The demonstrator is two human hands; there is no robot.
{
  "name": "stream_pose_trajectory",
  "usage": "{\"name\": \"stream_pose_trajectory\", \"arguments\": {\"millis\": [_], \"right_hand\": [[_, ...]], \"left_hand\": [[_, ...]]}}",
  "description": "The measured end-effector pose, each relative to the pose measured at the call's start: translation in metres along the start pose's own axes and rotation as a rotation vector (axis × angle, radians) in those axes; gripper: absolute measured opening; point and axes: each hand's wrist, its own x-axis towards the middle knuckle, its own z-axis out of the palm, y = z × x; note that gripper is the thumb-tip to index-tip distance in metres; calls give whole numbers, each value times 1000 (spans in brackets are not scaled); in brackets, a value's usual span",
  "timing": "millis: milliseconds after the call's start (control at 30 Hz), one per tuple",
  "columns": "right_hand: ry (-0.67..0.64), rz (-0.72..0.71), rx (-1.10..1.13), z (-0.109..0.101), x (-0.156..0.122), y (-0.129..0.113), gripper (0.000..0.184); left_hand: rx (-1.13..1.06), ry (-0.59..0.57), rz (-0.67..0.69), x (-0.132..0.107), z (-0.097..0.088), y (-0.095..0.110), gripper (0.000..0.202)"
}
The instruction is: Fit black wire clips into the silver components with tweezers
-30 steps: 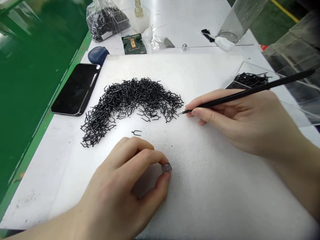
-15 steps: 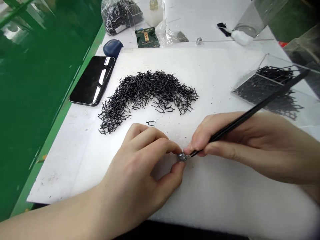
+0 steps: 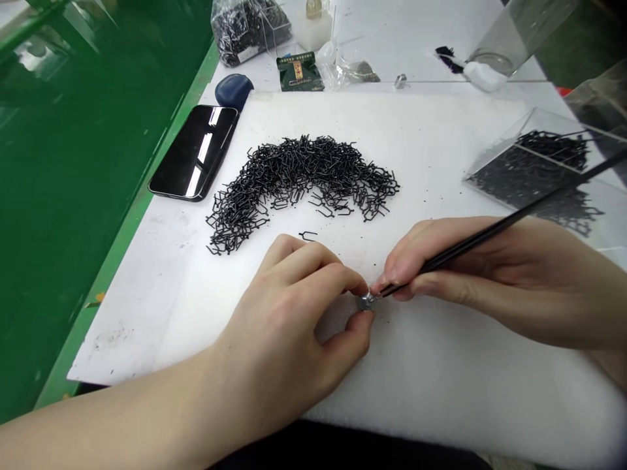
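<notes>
Two bare hands work close together over a white foam sheet (image 3: 441,391) on a white table (image 3: 110,336). The left hand (image 3: 294,313) pinches one small, shiny metal piece (image 3: 366,303) between thumb and forefinger, near the middle of the view, low over the sheet. The right hand (image 3: 475,281) grips one pair of long black tweezers (image 3: 514,217) like a pen, its tip at the metal piece's right side; whether the tip holds anything is too small to tell. The two hands' fingertips are just beside each other.

Beyond the hands lies one curved pile of tiny black forked pieces (image 3: 304,160), far too many to count. One loose fork (image 3: 304,233) lies apart, just past the left knuckles.

Left of the pile is one black phone (image 3: 196,150), face up, with one dark blue rounded object (image 3: 232,90) near its far end. Along the back stand one clear bag (image 3: 245,32) of black pieces, one green packet (image 3: 300,73) and one small metal nut (image 3: 400,81). At the right are one clear box (image 3: 494,156) holding more black pieces and, behind it, one clear jar (image 3: 519,39), tilted in the view
</notes>
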Motion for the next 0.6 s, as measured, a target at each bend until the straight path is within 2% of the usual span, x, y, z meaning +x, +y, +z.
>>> {"name": "stream_pose_trajectory", "arguments": {"millis": [133,300,367,500,533,600], "right_hand": [[5,0,-3,-1,-2,2,4],[28,-32,-6,1,-4,3,7],[158,-77,-53,4,-3,3,11],[571,-109,-225,5,4,8,13],[618,-92,-259,4,6,10,12],[634,-56,-294,0,9,16,9]], "left_hand": [[18,-80,-17,3,-7,3,10],[11,-70,-15,2,-8,4,10],[12,-70,-12,2,-7,4,10],[4,-37,-3,1,-3,2,13],[-5,-14,2,1,-3,2,15],[-10,-6,5,2,-4,2,18]]}}
